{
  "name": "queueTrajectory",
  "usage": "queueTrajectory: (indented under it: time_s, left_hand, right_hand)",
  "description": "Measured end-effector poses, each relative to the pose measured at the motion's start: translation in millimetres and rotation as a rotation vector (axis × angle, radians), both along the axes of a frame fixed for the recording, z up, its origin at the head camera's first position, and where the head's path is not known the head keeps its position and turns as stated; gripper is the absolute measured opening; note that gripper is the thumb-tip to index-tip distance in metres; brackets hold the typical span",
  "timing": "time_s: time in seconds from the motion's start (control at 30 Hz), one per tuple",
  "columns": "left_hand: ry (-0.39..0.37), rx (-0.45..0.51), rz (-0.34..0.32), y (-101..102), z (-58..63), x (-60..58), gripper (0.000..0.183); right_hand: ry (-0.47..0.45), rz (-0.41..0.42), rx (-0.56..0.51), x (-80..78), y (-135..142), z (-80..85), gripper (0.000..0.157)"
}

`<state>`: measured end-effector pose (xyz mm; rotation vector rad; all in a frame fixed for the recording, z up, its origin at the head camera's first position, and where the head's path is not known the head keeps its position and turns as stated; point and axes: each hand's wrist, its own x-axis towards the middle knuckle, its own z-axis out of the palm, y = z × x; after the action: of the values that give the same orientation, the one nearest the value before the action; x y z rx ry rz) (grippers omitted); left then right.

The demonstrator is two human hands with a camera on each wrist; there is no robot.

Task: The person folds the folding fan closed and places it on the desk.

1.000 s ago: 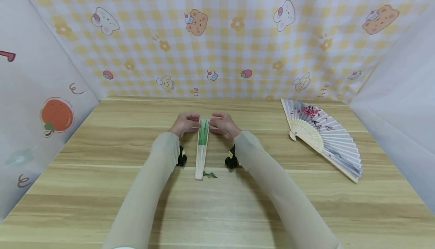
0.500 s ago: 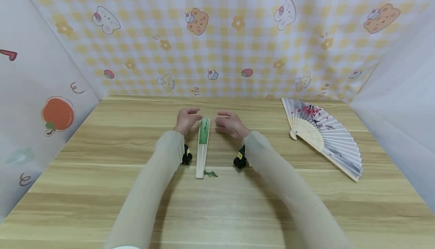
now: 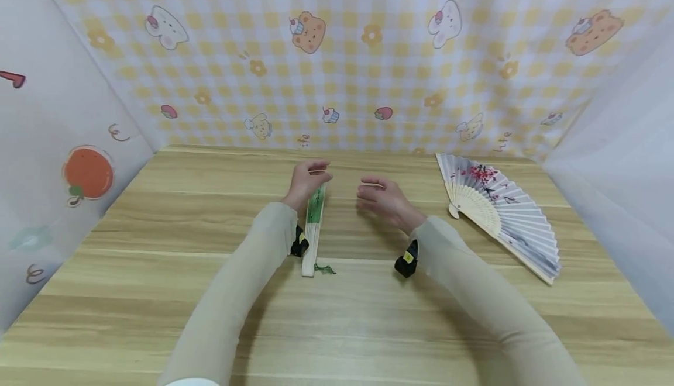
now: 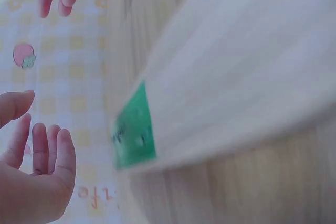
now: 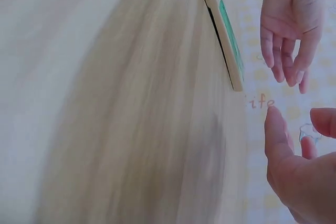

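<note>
A folded hand fan (image 3: 312,240) with a green leaf and pale ribs lies lengthwise on the table, its green tassel (image 3: 325,269) beside the near end. My left hand (image 3: 307,182) hovers over the fan's far end, fingers loosely bent, holding nothing, and covers part of the green. To the right of it my right hand (image 3: 387,200) is raised above the wood, fingers relaxed and nothing in them. Seen from the left wrist, the fan (image 4: 231,77) looms large and blurred. In the right wrist view the fan's green edge (image 5: 231,35) stands apart from both hands.
An unfolded white fan (image 3: 497,213) with pink blossoms lies at the table's right side. Behind the wooden table (image 3: 174,216) hangs a yellow checked cloth (image 3: 347,70). Black wrist cameras (image 3: 406,262) are strapped under both sleeves.
Both hands have moved rightward. My right hand has drawn well away from the folded fan, while my left hand has shifted from beside its far end to over it. The fan stays put.
</note>
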<state>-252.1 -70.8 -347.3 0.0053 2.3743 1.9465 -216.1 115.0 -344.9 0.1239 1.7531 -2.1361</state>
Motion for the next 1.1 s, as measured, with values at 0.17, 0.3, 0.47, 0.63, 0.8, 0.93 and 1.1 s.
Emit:
queueTrajectory:
  time_s: [0.17, 0.3, 0.47, 0.63, 0.8, 0.93, 1.1]
  left_hand:
    - [0.027, 0.029, -0.03, 17, -1.4, 1.1, 0.035]
    - [0.05, 0.014, -0.064, 30, -1.1, 4.8, 0.034]
    - [0.062, -0.01, -0.156, 50, -1.5, 17.1, 0.036]
    - [0.068, -0.017, -0.278, 78, -6.6, 34.7, 0.036]
    - [0.056, -0.012, -0.367, 104, -15.3, 49.6, 0.035]
    - [0.012, -0.017, -0.423, 117, -18.2, 59.1, 0.036]
    - [0.006, -0.012, -0.461, 135, -21.5, 65.7, 0.035]
  right_hand:
    - [0.025, -0.005, 0.06, 11.4, 19, -1.6, 0.047]
    - [0.038, -0.014, 0.068, 19.3, 32, -2.4, 0.047]
    - [0.044, -0.037, 0.057, 26.8, 54, -4.3, 0.049]
    - [0.084, -0.04, 0.087, 38.8, 86, -5.3, 0.05]
    - [0.098, -0.05, 0.097, 53.6, 121, 1.8, 0.035]
    - [0.118, -0.073, 0.003, 61.9, 144, 4.9, 0.017]
    - [0.143, -0.085, -0.105, 72.0, 169, 8.0, 0.017]
